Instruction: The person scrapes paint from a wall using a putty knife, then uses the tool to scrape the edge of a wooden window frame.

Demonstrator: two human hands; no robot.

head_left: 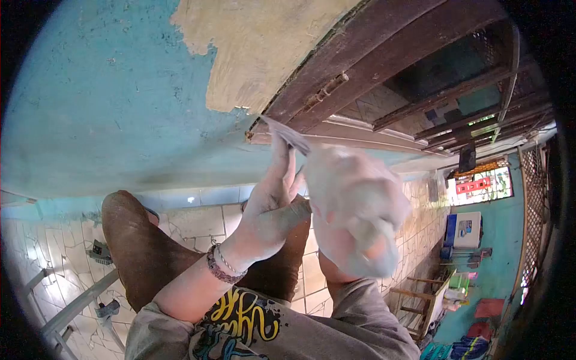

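Observation:
My right hand (360, 204), dusty and smeared by motion, is closed around a scraper whose thin metal blade (289, 137) points up and left. The blade's tip is right at the wall beside the bottom corner of the brown wooden window frame (318, 99). My left hand (273, 195), also pale with dust, has its fingers stretched out along the blade's near side, and its thumb reaches toward the right hand. Ahead, the wall (132, 102) carries blue paint, with a bare beige patch (252, 54) close above the blade. Most of the scraper's handle is hidden in the right hand.
Below me, a tiled floor (204, 221) shows between my legs. A metal ladder-like frame (78, 303) stands at lower left. To the right are a wooden stand (429, 300), a white-and-blue box (465, 230) and a bright barred window (480, 185).

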